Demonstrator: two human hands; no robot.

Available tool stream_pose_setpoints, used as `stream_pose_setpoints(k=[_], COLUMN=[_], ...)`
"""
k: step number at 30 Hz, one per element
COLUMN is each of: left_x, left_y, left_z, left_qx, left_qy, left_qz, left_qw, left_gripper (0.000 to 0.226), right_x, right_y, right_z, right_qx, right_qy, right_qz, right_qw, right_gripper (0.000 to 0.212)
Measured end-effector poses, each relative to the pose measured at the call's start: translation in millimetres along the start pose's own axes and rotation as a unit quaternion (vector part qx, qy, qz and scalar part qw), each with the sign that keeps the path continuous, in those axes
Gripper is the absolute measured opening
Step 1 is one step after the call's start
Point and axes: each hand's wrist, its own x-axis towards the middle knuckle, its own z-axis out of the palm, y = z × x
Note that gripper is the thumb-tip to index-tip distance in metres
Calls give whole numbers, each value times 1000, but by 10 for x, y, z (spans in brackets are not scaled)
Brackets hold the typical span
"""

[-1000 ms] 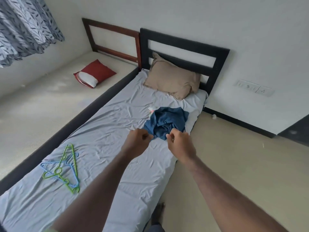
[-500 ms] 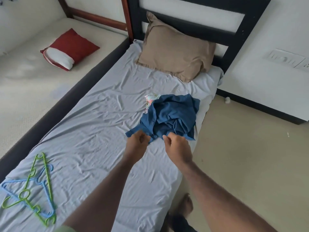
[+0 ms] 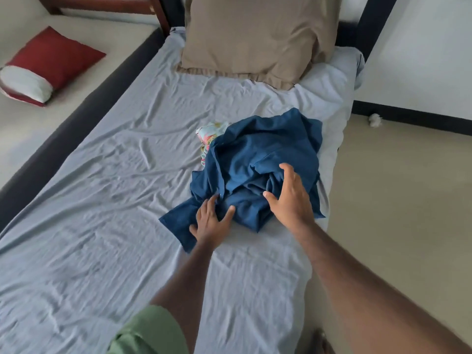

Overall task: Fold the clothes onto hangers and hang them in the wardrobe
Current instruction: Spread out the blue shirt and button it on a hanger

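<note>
A crumpled blue shirt [image 3: 265, 159] lies in a heap on the bed [image 3: 115, 200], toward the mattress's right edge and at about 6 o'clock from the tan pillow [image 3: 255, 37]. A bit of pale patterned cloth [image 3: 210, 132] pokes out from under the shirt at its 10 o'clock side. The left hand [image 3: 210, 221] rests flat on the shirt's near flap at about 7 o'clock of the heap, its grip spread, fingers straight and fanned on the fabric. The right hand [image 3: 291, 198] is at about 5 o'clock of the heap, its grip also spread, fingers extended over the bunched folds; whether it touches the cloth cannot be told. A red pillow [image 3: 48, 65] lies on the neighbouring bed at 10 o'clock, well apart. A green sleeve [image 3: 150, 333] shows on the left arm.
</note>
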Motion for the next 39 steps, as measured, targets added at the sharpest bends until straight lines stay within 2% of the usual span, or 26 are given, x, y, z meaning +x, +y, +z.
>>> stream_pose_setpoints(k=[3,7,12,16,20,22,24,26,28,30,32,34,36,37,39], left_x=[41,128,203,230,264,274,217,61,-144,-275,-368,-463,-567,-614,-637], left_y=[-145,-268,-369,-408,-467,-572,-857,-1300,-1797,-2156,-2274,-2317,-2425,-2500,-2650], left_z=[255,374,486,491,301,100,-170,-410,-664,-894,-1116,-1272,-1338,-1345,-1329], left_qx=[60,50,51,43,-23,-89,-133,-75,-5,-70,-208,-271,-214,-137,35], left_qy=[48,77,101,112,85,50,-18,-93,-152,-163,-154,-148,-155,-161,-160], left_qz=[38,62,86,114,157,192,254,332,379,360,280,261,330,356,340], left_qw=[996,994,990,986,984,976,958,936,913,916,925,914,906,910,926], left_gripper=[71,72,73,68,30,19,17,21,29,28,27,30,45,49,41], right_x=[59,49,54,-157,-776,-1113,-1447,-1749,-2028,-2215,-2350,-2458,-2551,-2600,-2692], right_y=[206,276,249,140,-234,-398,-564,-731,-859,-882,-819,-805,-808,-793,-787], right_z=[267,566,687,626,665,710,731,786,940,1142,1347,1479,1517,1509,1463], right_qx=[-27,-61,-75,-40,-29,-21,-12,-27,-55,-43,66,153,176,181,191], right_qy=[16,79,133,150,184,202,145,32,-13,19,42,49,28,22,43], right_qz=[22,15,23,20,22,3,-33,-63,-100,-100,-51,-8,1,-8,2], right_qw=[999,995,988,988,982,979,989,997,993,994,996,987,984,983,981], right_gripper=[58,16,2,9,9,9,14,31,38,27,25,21,28,30,31])
